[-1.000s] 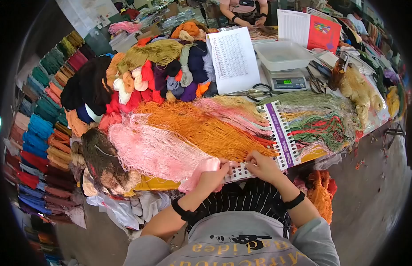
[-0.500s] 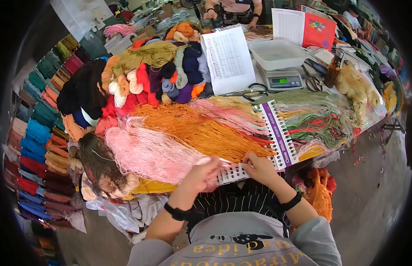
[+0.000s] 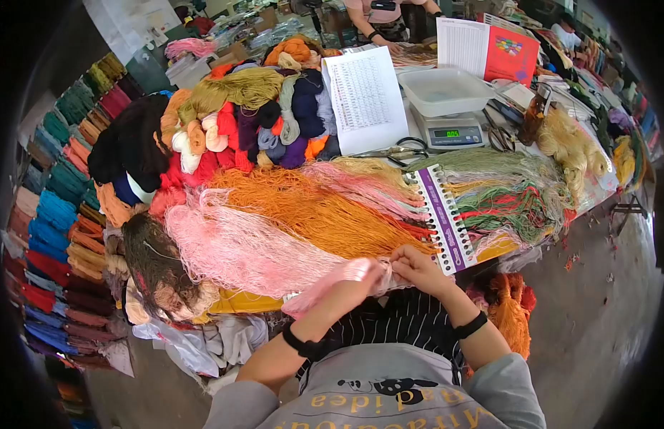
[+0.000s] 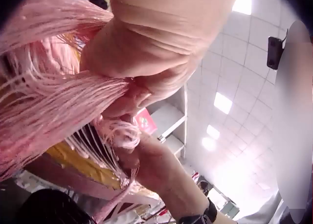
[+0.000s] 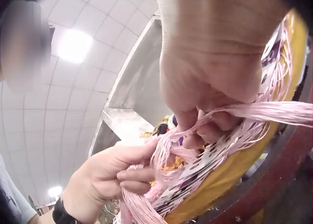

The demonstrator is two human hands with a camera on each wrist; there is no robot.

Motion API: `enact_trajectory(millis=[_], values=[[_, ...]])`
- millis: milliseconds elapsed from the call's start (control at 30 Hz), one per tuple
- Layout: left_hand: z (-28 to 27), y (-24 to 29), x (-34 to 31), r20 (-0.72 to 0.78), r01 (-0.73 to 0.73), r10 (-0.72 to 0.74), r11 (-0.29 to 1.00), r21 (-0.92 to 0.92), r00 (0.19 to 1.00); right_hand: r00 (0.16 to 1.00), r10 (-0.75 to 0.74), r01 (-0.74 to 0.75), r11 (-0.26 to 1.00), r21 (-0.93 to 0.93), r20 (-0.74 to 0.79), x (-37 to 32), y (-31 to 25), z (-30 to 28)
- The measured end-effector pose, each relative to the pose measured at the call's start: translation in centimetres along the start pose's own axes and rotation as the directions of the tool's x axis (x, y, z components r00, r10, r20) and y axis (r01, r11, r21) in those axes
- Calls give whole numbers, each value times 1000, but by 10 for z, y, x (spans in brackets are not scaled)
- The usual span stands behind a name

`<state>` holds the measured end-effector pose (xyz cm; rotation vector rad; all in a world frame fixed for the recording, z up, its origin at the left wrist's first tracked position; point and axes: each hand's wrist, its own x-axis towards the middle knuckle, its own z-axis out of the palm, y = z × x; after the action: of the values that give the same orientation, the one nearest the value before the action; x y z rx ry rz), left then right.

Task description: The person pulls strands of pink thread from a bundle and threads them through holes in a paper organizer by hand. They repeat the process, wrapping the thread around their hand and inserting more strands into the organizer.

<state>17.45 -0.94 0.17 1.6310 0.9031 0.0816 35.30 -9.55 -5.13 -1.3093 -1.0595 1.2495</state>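
Note:
At the front edge of the table my left hand (image 3: 359, 279) grips a bundle of pink thread (image 3: 246, 247), which fans out to the left. Beside it my right hand (image 3: 420, 273) pinches pink strands between thumb and fingers. In the right wrist view, the strands run between the left hand (image 5: 105, 177) and the right hand (image 5: 210, 70), with a loop near the left fingertips. Beneath them lies a white card with punched holes (image 5: 193, 171), mostly covered by thread. Orange thread (image 3: 325, 214) spreads behind the pink, reaching a holed card with a purple band (image 3: 438, 207).
Behind the thread stand a digital scale (image 3: 453, 134), scissors (image 3: 400, 151) and a printed sheet (image 3: 366, 100). A heap of coloured yarn (image 3: 239, 93) fills the back left. Skeins (image 3: 56, 207) hang at far left. Another person (image 3: 389, 18) works across the table.
My left hand drew away to the left, then came back beside the right. Pink strands now lie over the front holed card, which showed bare between the hands before.

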Motion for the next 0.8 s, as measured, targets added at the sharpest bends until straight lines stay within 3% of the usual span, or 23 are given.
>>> enact_trajectory(millis=[33,67,100,133,200,267,300,400,500,533,567,667,733,767,800], values=[[-5,6,-10,-246,13,-2,999,43,969,999,27,-31,990,-136,-31,2,0,2],[-10,26,-24,-337,179,-242,962,-208,910,998,30,-49,931,-360,-59,-1,-10,4],[-30,8,-22,-146,69,-167,852,-518,975,998,31,-49,934,-355,-58,0,-12,5],[-57,-12,-23,10,23,-25,625,-780,1000,997,33,-64,889,-454,-77,0,-13,8],[-99,-3,-46,-28,-47,42,562,-826,999,994,32,-89,820,-566,-109,1,-12,10],[-134,-7,-61,-214,-210,56,537,-817,975,992,-25,-59,781,-622,-125,2,-4,11],[-159,-15,-63,-185,-199,80,530,-825,980,987,-82,-34,735,-677,-139,2,-2,12],[-222,-17,-59,-185,-201,82,508,-838,979,994,33,-89,808,-582,-107,-1,-16,12],[-269,-18,-40,-307,-306,101,584,-752,946,993,-15,-63,789,-611,-121,-2,-11,14],[-276,-13,-34,-561,-55,-209,908,-416,801,993,-21,-57,787,-614,-118,-3,-7,16],[-281,-11,-31,-830,373,-291,921,-109,477,992,-42,-37,798,-602,-116,-6,-3,16],[-223,-11,-44,-824,310,-285,940,-141,489,979,-99,-4,865,-502,-178,-6,-5,15],[-149,7,-64,-618,99,-223,969,-228,754,951,-100,-1,946,-325,-293,-15,-7,26],[-115,12,-78,-431,3,-98,976,-216,897,956,-91,-6,945,-328,-280,-18,-12,35],[-77,39,-87,-363,63,-310,829,-556,879,949,-223,141,933,-332,-222,-22,-17,45]])
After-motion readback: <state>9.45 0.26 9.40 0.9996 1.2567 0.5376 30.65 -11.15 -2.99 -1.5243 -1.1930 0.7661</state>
